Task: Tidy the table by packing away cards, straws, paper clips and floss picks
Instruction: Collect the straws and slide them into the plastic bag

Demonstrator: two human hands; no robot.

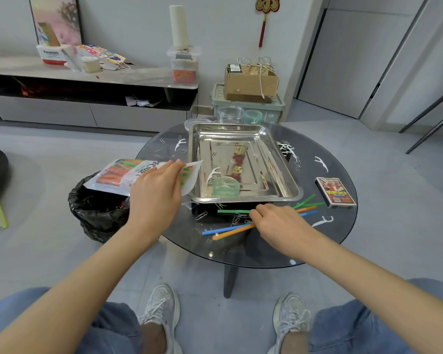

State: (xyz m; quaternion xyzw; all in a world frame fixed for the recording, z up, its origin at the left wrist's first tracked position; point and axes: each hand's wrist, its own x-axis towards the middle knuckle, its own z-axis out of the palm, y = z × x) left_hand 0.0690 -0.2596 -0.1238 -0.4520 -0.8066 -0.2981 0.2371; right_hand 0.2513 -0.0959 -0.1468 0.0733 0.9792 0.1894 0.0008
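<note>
My left hand (pixel 156 190) holds a plastic straw bag (pixel 118 175) by its open end, beside the left rim of a steel tray (pixel 271 159). My right hand (pixel 279 221) lies on the round glass table (pixel 338 226) with fingers curled around several coloured straws (pixel 230 229) in front of the tray. More straw ends (pixel 308 204) stick out to the right of that hand. A card box (pixel 335 191) lies at the right. White floss picks (pixel 322 221) and paper clips (pixel 201 215) are scattered over the table. One floss pick (pixel 213 175) lies in the tray.
A small green cup (pixel 225 187) sits in the tray's near corner. A clear jar (pixel 230 114) and a green cup (pixel 253 116) stand behind the tray. A black bin bag (pixel 97 208) sits left of the table. My shoes and knees are below.
</note>
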